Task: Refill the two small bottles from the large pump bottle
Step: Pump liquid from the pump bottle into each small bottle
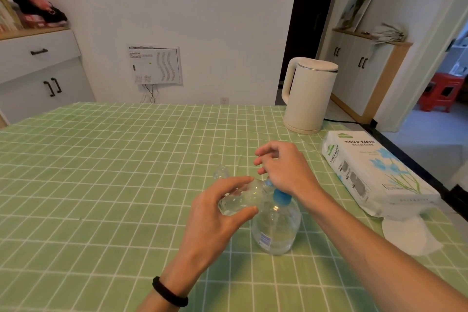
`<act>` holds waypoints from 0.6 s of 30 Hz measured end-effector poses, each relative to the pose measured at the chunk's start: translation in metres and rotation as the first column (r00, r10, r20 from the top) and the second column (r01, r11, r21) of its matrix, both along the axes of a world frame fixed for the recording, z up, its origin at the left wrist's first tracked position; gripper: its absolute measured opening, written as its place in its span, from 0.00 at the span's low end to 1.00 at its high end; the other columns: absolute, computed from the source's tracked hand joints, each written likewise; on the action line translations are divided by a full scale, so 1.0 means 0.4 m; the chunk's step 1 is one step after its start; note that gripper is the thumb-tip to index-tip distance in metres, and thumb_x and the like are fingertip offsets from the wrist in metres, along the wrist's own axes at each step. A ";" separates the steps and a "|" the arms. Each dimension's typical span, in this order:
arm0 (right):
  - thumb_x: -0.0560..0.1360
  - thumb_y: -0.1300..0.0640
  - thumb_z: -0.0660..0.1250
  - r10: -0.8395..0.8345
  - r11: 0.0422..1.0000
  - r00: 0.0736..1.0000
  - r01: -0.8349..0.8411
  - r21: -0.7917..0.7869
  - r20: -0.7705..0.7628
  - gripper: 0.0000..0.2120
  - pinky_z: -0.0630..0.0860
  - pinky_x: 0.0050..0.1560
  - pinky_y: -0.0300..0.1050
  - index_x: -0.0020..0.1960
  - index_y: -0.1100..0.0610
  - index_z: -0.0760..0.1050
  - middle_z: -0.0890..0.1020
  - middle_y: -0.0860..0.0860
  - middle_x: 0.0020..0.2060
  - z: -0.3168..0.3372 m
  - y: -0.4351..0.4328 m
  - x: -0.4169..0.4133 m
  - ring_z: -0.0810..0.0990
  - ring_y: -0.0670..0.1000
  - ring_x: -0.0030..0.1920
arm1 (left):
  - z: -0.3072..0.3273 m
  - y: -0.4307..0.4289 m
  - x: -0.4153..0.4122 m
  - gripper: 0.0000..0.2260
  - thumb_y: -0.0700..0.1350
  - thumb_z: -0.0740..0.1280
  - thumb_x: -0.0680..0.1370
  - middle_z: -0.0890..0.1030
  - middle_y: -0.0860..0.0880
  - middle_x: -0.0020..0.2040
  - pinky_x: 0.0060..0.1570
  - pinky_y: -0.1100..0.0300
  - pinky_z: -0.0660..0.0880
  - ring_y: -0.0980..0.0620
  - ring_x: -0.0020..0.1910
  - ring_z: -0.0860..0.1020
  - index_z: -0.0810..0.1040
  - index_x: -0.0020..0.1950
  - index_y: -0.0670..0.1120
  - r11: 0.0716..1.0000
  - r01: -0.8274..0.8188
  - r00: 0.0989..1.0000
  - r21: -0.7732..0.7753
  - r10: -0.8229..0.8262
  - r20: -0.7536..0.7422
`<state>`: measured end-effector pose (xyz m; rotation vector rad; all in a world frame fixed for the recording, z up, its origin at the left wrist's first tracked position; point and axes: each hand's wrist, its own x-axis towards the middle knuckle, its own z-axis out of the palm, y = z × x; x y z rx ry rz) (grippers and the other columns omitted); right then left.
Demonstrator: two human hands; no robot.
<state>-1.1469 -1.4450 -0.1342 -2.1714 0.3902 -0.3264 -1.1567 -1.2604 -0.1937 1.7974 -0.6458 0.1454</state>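
Note:
The large clear pump bottle (pixel 276 232) with a blue pump collar (pixel 280 197) stands upright on the green checked tablecloth (pixel 101 172). My right hand (pixel 285 172) rests on top of its pump head and hides it, fingers loosely curled and holding nothing. My left hand (pixel 215 220) grips one small clear bottle (pixel 240 199), held tilted on its side, its mouth end pointing toward the pump, with thumb and fingers round it. A second small clear bottle (pixel 221 172) stands on the cloth just behind, apart from both hands.
A white electric kettle (pixel 309 94) stands at the back right, its cord running off the table edge. A pack of tissue paper (pixel 374 175) lies at the right, with a loose white tissue (pixel 407 235) in front of it. White cabinets line the walls.

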 end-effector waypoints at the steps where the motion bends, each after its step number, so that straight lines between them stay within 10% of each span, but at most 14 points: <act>1: 0.81 0.62 0.62 -0.002 1.000 1.000 0.002 0.007 -0.005 0.12 0.79 0.41 0.41 0.53 0.50 0.82 0.87 0.45 0.43 -0.005 0.000 -0.002 0.87 0.45 0.43 | -0.003 -0.001 0.000 0.22 0.45 0.82 0.71 0.86 0.64 0.55 0.58 0.71 0.75 0.61 0.58 0.83 0.84 0.62 0.60 1.000 -0.001 1.000 0.002 0.001 0.002; 18: 0.81 0.62 0.62 0.006 1.000 1.000 -0.006 0.009 0.013 0.12 0.84 0.43 0.46 0.52 0.49 0.82 0.87 0.46 0.42 0.009 0.006 -0.003 0.87 0.46 0.43 | 0.007 0.001 -0.001 0.22 0.46 0.82 0.71 0.86 0.64 0.55 0.59 0.70 0.76 0.61 0.58 0.83 0.84 0.62 0.60 1.000 0.003 1.000 -0.008 -0.003 0.015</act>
